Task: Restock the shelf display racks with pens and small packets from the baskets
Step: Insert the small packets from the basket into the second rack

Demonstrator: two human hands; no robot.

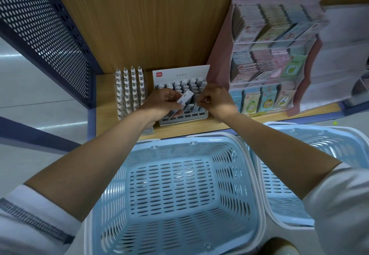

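Note:
A grey slotted display rack (183, 118) stands on the wooden shelf, most of its slots filled with small grey-white items. My left hand (159, 103) hovers over its front left and grips a few white pens or slim packets (184, 99), tilted up to the right. My right hand (214, 100) is pinched on one small item at the rack's right side. Two light blue baskets sit below the shelf: the near one (173, 186) shows nothing inside, the right one (311, 155) is partly hidden by my right arm.
A rack of white pens (129, 91) stands left of the grey rack. A pink tiered sticker display (269, 59) fills the shelf's right. A perforated dark metal side panel (46, 29) bounds the left. Wood backboard behind.

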